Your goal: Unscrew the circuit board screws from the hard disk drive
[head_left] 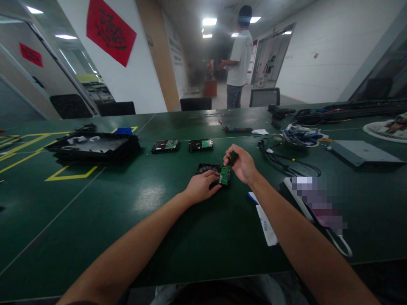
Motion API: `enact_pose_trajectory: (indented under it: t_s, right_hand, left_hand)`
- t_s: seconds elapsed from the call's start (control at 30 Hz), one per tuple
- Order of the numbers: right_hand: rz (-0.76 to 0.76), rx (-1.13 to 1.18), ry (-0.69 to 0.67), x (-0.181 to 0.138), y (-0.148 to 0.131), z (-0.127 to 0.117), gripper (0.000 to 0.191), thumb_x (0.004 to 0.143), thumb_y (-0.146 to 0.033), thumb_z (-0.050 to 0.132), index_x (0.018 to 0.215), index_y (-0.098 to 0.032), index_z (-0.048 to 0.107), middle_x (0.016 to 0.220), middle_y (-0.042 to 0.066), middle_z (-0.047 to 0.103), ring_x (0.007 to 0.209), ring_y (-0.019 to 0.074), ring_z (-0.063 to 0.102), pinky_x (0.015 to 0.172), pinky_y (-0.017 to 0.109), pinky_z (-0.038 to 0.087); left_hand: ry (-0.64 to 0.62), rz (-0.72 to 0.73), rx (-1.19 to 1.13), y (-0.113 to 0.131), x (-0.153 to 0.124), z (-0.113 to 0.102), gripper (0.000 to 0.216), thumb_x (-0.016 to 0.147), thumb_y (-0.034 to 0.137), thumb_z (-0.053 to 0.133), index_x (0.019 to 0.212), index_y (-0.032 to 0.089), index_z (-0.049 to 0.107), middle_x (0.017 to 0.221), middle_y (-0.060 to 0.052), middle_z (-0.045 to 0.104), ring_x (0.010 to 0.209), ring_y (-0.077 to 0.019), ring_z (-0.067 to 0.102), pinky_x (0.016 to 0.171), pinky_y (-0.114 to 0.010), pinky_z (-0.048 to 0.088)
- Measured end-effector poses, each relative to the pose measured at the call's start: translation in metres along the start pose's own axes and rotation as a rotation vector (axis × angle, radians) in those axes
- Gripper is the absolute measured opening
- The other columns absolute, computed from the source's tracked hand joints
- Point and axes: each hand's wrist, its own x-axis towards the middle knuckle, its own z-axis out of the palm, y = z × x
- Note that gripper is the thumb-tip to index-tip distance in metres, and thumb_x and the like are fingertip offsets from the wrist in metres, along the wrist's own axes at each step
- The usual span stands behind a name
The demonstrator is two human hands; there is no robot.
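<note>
A black hard drive (pixel 208 169) with a green circuit board (pixel 224 175) lies on the green table (pixel 133 203) in front of me. My left hand (pixel 202 186) rests on the drive's near side, fingers against the circuit board, holding it down. My right hand (pixel 241 163) hovers just right of it, closed around a dark screwdriver handle (pixel 233 157) whose tip points down at the board. Two more hard drives (pixel 165 146) (pixel 200 145) with green boards lie side by side farther back.
A black tray (pixel 92 146) sits at the left near yellow floor-style markings. Cables (pixel 288 163), a coil of wires (pixel 300 135), a grey flat box (pixel 362 153) and a screwdriver (pixel 237 129) lie to the right and back. A lanyard strap (pixel 265 224) lies near my right forearm. A person (pixel 240 59) stands beyond the table.
</note>
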Motion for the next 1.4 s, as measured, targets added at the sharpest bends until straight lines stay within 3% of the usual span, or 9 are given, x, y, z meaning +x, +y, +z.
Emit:
enact_pose_trajectory:
  t_s: [0.1,0.23,0.4,0.67,0.8,1.17,1.4]
  right_hand:
    - [0.017,-0.031,-0.029,-0.0007,-0.0023,-0.0009,0.035,0.086,-0.057,0.069,0.083,-0.023,0.061,0.067,-0.002,0.058,0.059,0.0144,0.055,0.059,0.03,0.046]
    - [-0.004,-0.054,-0.041,0.0,-0.0025,-0.0042,0.037,0.088,-0.06,0.065,0.083,-0.023,0.064,0.056,-0.006,0.046,0.048,0.0107,0.043,0.052,0.027,0.036]
    - [-0.013,-0.014,-0.053,0.0004,-0.0004,-0.0051,0.045,0.09,-0.065,0.058,0.08,-0.022,0.065,0.055,-0.006,0.042,0.047,0.01,0.038,0.051,0.027,0.032]
    - [-0.016,-0.012,0.002,-0.0002,0.0027,-0.0008,0.033,0.087,-0.053,0.071,0.079,-0.022,0.062,0.068,-0.002,0.054,0.061,0.0127,0.051,0.058,0.027,0.042]
    - [-0.016,-0.009,-0.001,-0.001,0.0021,0.0007,0.034,0.086,-0.056,0.07,0.08,-0.024,0.061,0.07,-0.002,0.054,0.066,0.0149,0.054,0.065,0.029,0.05]
    - [0.005,-0.02,-0.003,0.0002,-0.0015,-0.0045,0.039,0.085,-0.063,0.069,0.081,-0.025,0.062,0.064,-0.004,0.052,0.053,0.0125,0.045,0.063,0.031,0.051]
    - [-0.013,0.007,-0.041,-0.0001,0.0001,-0.0054,0.048,0.089,-0.07,0.056,0.082,-0.024,0.067,0.06,-0.004,0.05,0.051,0.0135,0.045,0.072,0.037,0.055]
  left_hand:
    - [0.002,0.007,0.004,-0.0003,0.0001,-0.0002,0.026,0.095,0.038,0.066,0.113,0.021,0.071,0.13,-0.006,0.069,0.107,-0.0237,0.072,0.094,-0.038,0.061]
    - [-0.003,0.007,-0.002,-0.0001,0.0006,-0.0002,0.025,0.095,0.038,0.066,0.114,0.022,0.071,0.13,-0.006,0.069,0.108,-0.0236,0.072,0.094,-0.037,0.061]
    - [-0.002,0.005,0.002,0.0,0.0014,0.0001,0.025,0.095,0.039,0.067,0.112,0.022,0.071,0.13,-0.006,0.069,0.107,-0.024,0.072,0.092,-0.038,0.062]
    - [-0.002,0.006,-0.001,-0.0003,0.0013,-0.0001,0.025,0.095,0.039,0.067,0.113,0.022,0.071,0.13,-0.006,0.069,0.108,-0.0232,0.071,0.094,-0.037,0.061]
    - [-0.007,0.004,-0.001,-0.0004,0.0016,-0.0002,0.026,0.095,0.039,0.067,0.113,0.021,0.071,0.129,-0.006,0.069,0.108,-0.0232,0.071,0.096,-0.037,0.06]
    - [-0.003,-0.004,-0.007,-0.0002,0.0008,-0.0001,0.025,0.094,0.039,0.067,0.113,0.023,0.071,0.129,-0.006,0.069,0.108,-0.0232,0.071,0.096,-0.037,0.06]
    - [-0.014,0.002,-0.004,0.0003,0.0012,-0.0007,0.025,0.095,0.039,0.067,0.112,0.022,0.071,0.129,-0.006,0.069,0.11,-0.0238,0.071,0.097,-0.038,0.06]
